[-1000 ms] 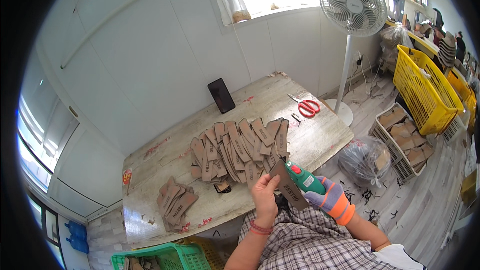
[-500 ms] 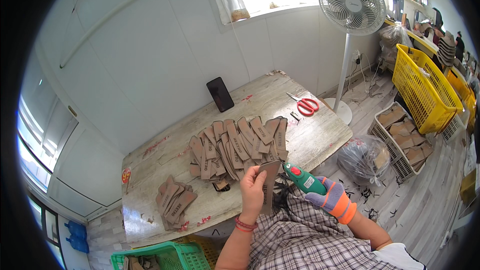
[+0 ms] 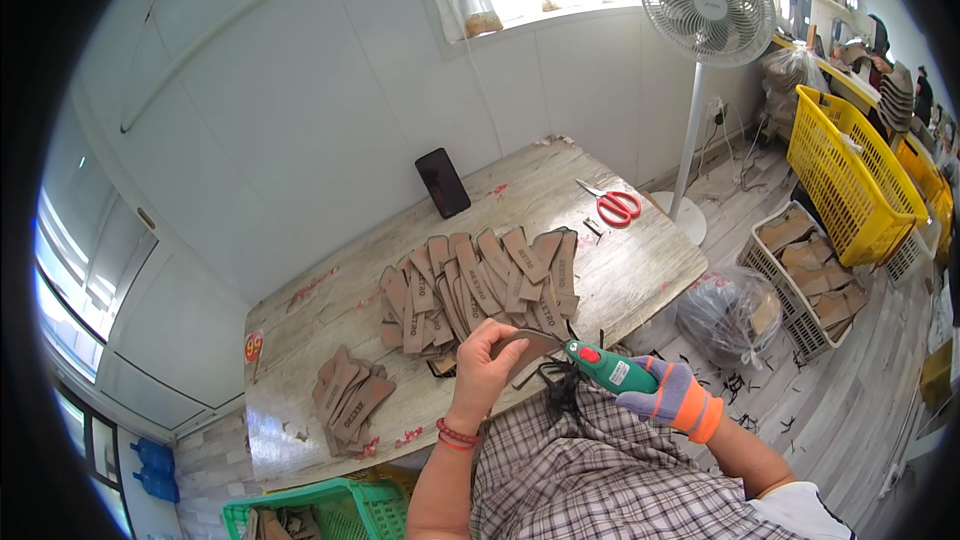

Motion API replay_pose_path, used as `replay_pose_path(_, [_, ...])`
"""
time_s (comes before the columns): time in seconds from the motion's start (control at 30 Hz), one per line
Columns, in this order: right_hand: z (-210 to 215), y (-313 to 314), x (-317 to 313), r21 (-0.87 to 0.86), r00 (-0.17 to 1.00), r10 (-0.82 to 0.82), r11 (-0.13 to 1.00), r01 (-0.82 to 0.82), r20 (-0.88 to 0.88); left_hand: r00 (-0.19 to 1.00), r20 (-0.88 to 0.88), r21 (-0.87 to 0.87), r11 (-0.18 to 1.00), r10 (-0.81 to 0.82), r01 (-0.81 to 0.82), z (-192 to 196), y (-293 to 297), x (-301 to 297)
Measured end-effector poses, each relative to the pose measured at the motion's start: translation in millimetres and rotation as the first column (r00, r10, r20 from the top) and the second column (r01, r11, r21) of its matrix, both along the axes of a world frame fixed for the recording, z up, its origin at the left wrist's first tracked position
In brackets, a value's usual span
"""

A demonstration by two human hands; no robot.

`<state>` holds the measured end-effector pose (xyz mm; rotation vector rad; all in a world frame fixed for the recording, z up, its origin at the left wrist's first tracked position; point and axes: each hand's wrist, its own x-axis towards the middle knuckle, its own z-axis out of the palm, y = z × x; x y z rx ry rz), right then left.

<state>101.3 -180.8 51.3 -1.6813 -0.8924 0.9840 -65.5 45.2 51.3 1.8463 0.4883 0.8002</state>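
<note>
My bare left hand (image 3: 484,365) pinches a flat brown fabric piece (image 3: 534,347) between thumb and fingers, over the table's front edge. In a grey and orange work glove, my right hand (image 3: 682,402) grips a green handheld power cutter (image 3: 608,368) with a red button. The cutter's head meets the right end of the piece; its blades are too small to make out. Black trimmed strips (image 3: 562,392) hang in a tangle just below, above my checked apron. Behind my hands lies a large pile of similar brown pieces (image 3: 470,280), and a smaller pile (image 3: 350,398) sits to the left.
On the wooden table (image 3: 360,310) are red-handled scissors (image 3: 617,207) and a black phone (image 3: 442,183) leaning near the wall. A green crate (image 3: 330,505) stands below at left. Right are a fan (image 3: 708,5), a plastic bag (image 3: 732,315), a pale basket (image 3: 790,295) and a yellow crate (image 3: 855,180).
My left hand has moved slightly left and turned the brown piece from hanging upright to a flatter slant. The cutter stays at the piece's edge, shifted slightly downward.
</note>
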Motion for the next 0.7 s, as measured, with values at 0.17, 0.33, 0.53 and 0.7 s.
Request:
replay_pose_path(0.17, [0.0,-0.9,1.9,-0.032,0.999,0.03,0.999,-0.029,0.024,0.994,-0.098,0.086,0.994,-0.056,0.065,7.0,7.9,-4.7])
replay_pose_path(0.33, [1.0,-0.9,2.6,-0.084,0.997,0.049,0.996,-0.043,0.067,0.988,-0.13,0.066,0.993,-0.085,0.094,9.6,8.4,-3.7])
replay_pose_path(0.53, [1.7,-2.4,3.8,-0.115,0.993,0.068,0.992,-0.057,0.093,0.985,-0.142,0.022,0.995,-0.095,0.099,4.3,8.7,-3.2])
replay_pose_path(0.7, [6.1,-1.5,2.2,-0.126,0.996,0.061,0.991,-0.053,0.063,0.982,-0.147,-0.004,0.993,-0.121,0.122,-0.2,7.6,-1.8])
